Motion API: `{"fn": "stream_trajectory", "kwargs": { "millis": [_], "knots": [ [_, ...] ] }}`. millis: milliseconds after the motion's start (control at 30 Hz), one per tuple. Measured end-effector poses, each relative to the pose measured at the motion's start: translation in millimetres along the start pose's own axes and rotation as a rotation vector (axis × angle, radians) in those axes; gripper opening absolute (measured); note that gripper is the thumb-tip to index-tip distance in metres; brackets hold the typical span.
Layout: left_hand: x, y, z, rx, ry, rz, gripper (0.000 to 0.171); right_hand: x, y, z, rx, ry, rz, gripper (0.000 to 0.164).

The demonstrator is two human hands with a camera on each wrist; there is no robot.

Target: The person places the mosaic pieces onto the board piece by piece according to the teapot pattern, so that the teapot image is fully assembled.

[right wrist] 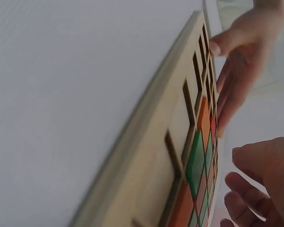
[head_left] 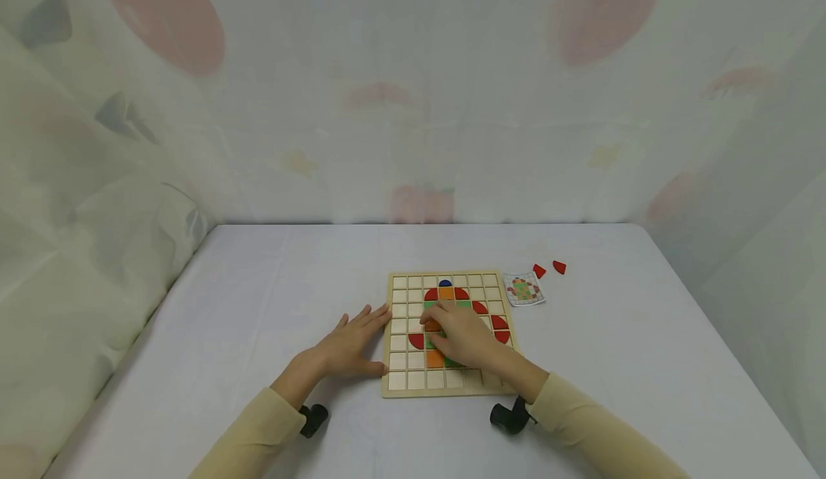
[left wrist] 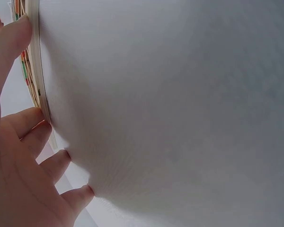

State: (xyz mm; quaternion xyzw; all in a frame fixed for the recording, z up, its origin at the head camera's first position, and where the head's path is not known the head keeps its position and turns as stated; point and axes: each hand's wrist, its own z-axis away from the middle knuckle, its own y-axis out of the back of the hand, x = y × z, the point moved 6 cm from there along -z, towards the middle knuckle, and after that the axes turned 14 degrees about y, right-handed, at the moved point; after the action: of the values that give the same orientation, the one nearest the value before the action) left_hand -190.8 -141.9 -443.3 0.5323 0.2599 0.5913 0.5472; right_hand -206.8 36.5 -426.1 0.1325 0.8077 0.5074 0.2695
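A square wooden grid board (head_left: 398, 359) lies on the white table. Red quarter-round pieces (head_left: 498, 322), orange squares (head_left: 435, 358), green squares (head_left: 464, 305) and a blue rounded piece (head_left: 445, 283) sit in its cells. My left hand (head_left: 351, 346) rests at the board's left edge with fingers spread, its thumb and fingertips touching the rim (left wrist: 36, 61). Over the middle of the board is my right hand (head_left: 466, 335), thumb and fingers bent and apart near an orange piece. In the right wrist view nothing shows between the right thumb and fingers (right wrist: 244, 196).
A small printed pattern card (head_left: 523, 290) lies by the board's upper right corner. Two loose red pieces (head_left: 539, 271) (head_left: 559, 267) lie beyond it. A black device (head_left: 314, 420) is at the left wrist, and another (head_left: 510, 418) at the right. Patterned cloth (head_left: 426, 142) hangs behind the table.
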Motion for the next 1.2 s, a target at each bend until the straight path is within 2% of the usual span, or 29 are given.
{"fn": "stream_trajectory", "kwargs": {
  "millis": [233,600,800,1000,1200],
  "knots": [
    [-1.4,-2.0,-2.1,0.002,0.003,-0.011,0.090,27,20,13,0.061,-0.024,0.007,0.019],
    [-1.0,-2.6,-2.3,-0.005,0.000,0.000,0.090,92,62,40,0.127,-0.207,-0.064,0.021],
    [-2.0,-3.6,-1.9,-0.007,0.009,-0.006,0.089,128,84,61,0.181,-0.236,-0.072,0.024],
    [-3.2,-3.6,-1.2,0.000,0.017,-0.013,0.090,158,95,82,0.197,-0.285,-0.033,0.026],
    [-3.7,-3.0,-0.5,0.002,0.015,-0.009,0.090,179,95,94,0.175,-0.344,-0.019,0.028]
  ]
}}
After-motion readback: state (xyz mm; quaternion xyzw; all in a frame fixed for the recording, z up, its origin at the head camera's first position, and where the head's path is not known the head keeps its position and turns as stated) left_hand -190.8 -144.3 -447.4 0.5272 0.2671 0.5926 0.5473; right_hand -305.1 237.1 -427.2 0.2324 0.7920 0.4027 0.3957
